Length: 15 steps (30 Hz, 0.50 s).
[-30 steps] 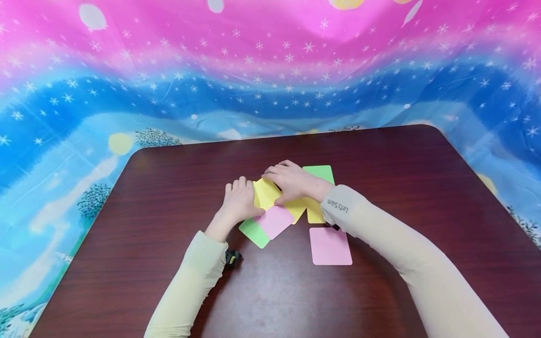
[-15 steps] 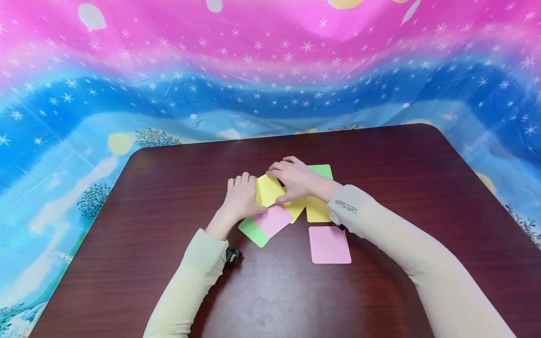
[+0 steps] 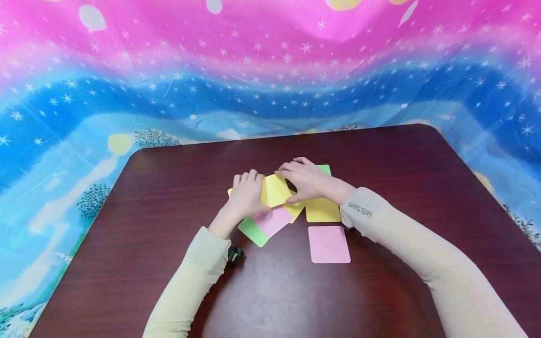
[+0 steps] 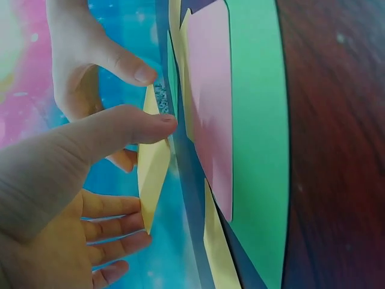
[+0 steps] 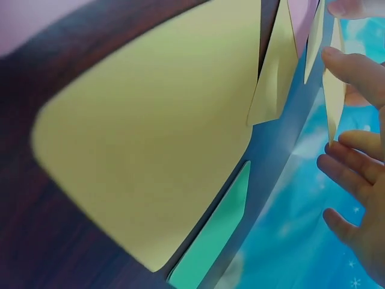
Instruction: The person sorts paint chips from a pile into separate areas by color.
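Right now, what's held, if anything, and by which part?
A yellow card: left grip at its left side, right grip at its right.

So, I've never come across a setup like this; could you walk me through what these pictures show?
There is no machine here, just someone's bare left hand and right hand. The wide pictures are filmed from the head, looking forward and down; the two close ones are filmed from the left and right wrists, each looking at that hand's work. Together, both hands pinch a creased yellow card. On the dark table lie a pink card on its own, a green card partly covered by another pink card, and a flat yellow card on the right. Other pieces show only in part. Behind hangs a patterned cloth.
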Each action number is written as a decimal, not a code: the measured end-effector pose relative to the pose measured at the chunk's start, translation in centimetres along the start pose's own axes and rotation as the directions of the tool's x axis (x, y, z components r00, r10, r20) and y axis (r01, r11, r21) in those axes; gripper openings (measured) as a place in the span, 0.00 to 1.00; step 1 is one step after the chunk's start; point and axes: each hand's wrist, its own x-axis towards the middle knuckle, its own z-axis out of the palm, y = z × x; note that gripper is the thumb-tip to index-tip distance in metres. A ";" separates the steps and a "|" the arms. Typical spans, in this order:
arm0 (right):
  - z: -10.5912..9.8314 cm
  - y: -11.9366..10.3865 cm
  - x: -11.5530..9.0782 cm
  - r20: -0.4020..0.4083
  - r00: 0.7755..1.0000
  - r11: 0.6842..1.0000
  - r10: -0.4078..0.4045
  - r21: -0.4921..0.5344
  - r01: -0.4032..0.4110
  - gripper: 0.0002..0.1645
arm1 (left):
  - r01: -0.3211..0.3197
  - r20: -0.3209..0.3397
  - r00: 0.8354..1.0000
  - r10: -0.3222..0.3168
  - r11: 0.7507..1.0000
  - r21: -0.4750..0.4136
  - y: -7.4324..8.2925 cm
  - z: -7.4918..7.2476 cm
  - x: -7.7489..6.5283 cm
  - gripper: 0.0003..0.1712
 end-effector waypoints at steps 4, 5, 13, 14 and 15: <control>0.0 0.1 -0.6 -0.015 1.000 1.000 -0.002 -0.009 0.001 0.47 | -0.029 -0.016 0.999 0.029 0.999 -0.018 0.3 0.0 0.1 0.44; -0.1 0.1 -0.8 -0.022 1.000 1.000 -0.002 -0.009 0.002 0.46 | -0.036 -0.023 0.999 0.036 0.999 -0.020 0.4 0.0 0.1 0.44; -0.5 0.5 -2.0 -0.069 0.998 1.000 0.009 -0.001 -0.009 0.43 | -0.082 -0.026 0.996 0.080 0.994 -0.071 0.8 0.1 0.3 0.45; -0.5 0.6 -2.1 -0.072 0.997 1.000 0.013 -0.001 -0.013 0.43 | -0.088 -0.023 0.996 0.086 0.993 -0.084 0.8 0.1 0.3 0.46; -0.5 0.6 -2.3 -0.075 0.997 1.000 0.016 -0.001 -0.016 0.43 | -0.095 -0.022 0.995 0.093 0.991 -0.096 0.8 0.1 0.3 0.47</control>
